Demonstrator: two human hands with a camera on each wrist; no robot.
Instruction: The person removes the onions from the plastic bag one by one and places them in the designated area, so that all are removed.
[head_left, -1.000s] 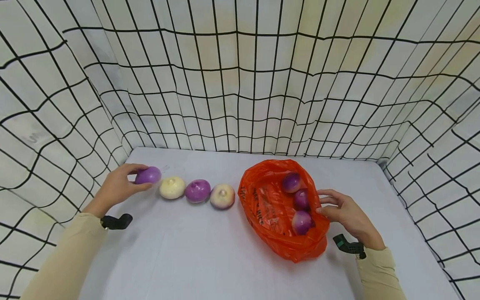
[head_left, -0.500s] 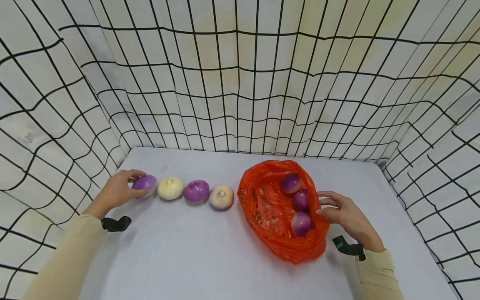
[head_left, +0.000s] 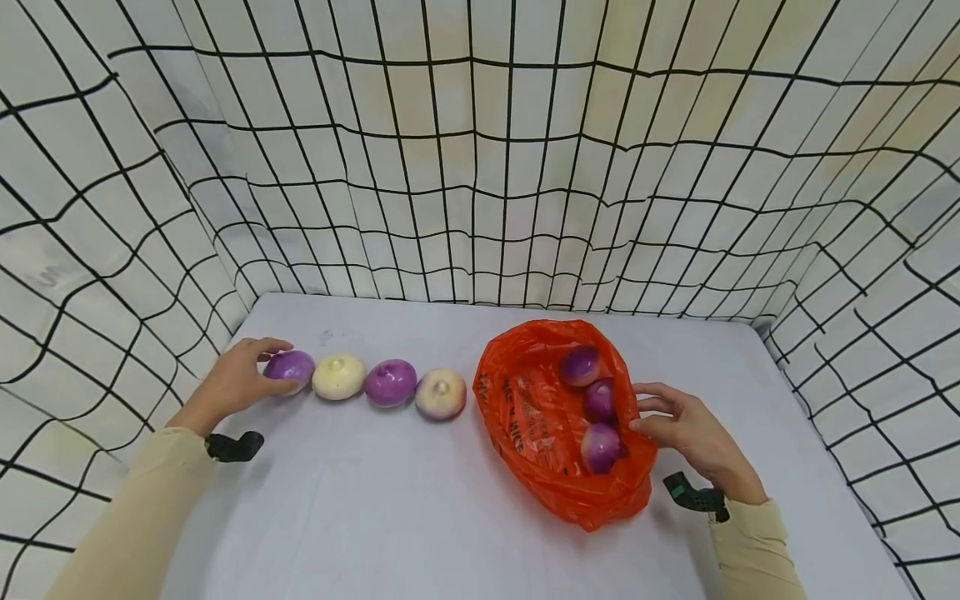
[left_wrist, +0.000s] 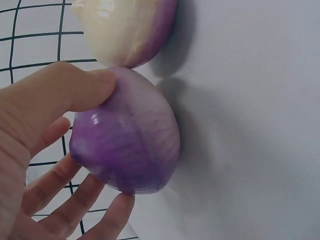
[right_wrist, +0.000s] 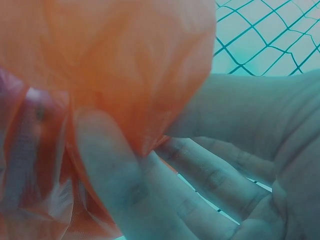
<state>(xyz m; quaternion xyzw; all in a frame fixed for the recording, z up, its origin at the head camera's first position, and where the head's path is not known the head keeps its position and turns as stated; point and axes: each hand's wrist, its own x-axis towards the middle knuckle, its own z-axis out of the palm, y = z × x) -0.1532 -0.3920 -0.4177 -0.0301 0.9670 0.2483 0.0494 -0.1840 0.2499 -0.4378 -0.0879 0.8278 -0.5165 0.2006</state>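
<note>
At the left end of a row, my left hand [head_left: 236, 375] holds a purple onion [left_wrist: 127, 135] between thumb and fingers, low at the white tabletop. Right beside that onion lies a cream-white onion [head_left: 339, 377], followed by another purple onion [head_left: 391, 383] and a pale onion with a reddish side [head_left: 441, 394]. An orange-red plastic bag [head_left: 517, 471] stands with its mouth wide, and several purple onions [head_left: 601, 449] lie along its right inner side. My right hand [head_left: 690, 429] pinches the bag's right edge; in the right wrist view the film lies between thumb and fingers.
The white table [head_left: 360, 508] is bordered at the back and both sides by white walls with black netting [head_left: 480, 200]. The netting comes close to my left forearm. A dark wrist camera [head_left: 234, 447] sits on the left wrist, and another camera [head_left: 693, 493] on the right.
My left hand has lowered the purple onion to the table at the row's left end, beside the cream-white one. The right hand stays at the bag's edge.
</note>
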